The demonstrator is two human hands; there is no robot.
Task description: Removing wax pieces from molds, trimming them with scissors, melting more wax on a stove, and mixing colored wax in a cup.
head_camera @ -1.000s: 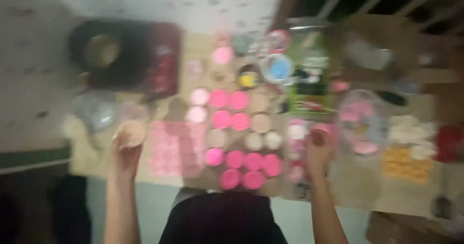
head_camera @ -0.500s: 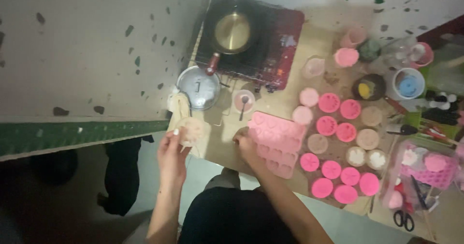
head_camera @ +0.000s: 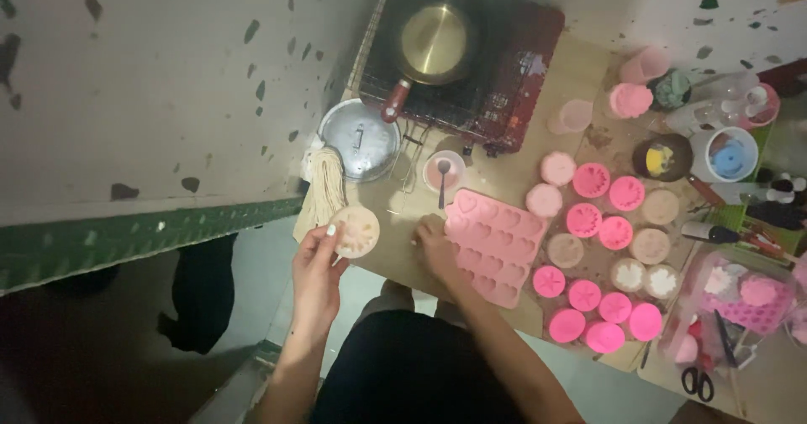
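The left hand (head_camera: 318, 260) pinches a round beige mould (head_camera: 356, 231) at its edge — the right hand (head_camera: 437, 247), fingers curled, rests beside the pink heart tray (head_camera: 496, 243).

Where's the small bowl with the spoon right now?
Head view, upper middle: the small bowl with the spoon sits on the table just above the pink heart mould tray, right of the round scale.

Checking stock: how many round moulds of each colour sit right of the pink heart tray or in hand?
Bright pink round silicone moulds: 10
Pale pink round moulds: 2
Beige round moulds: 5
Beige mould in left hand: 1
Total: 18
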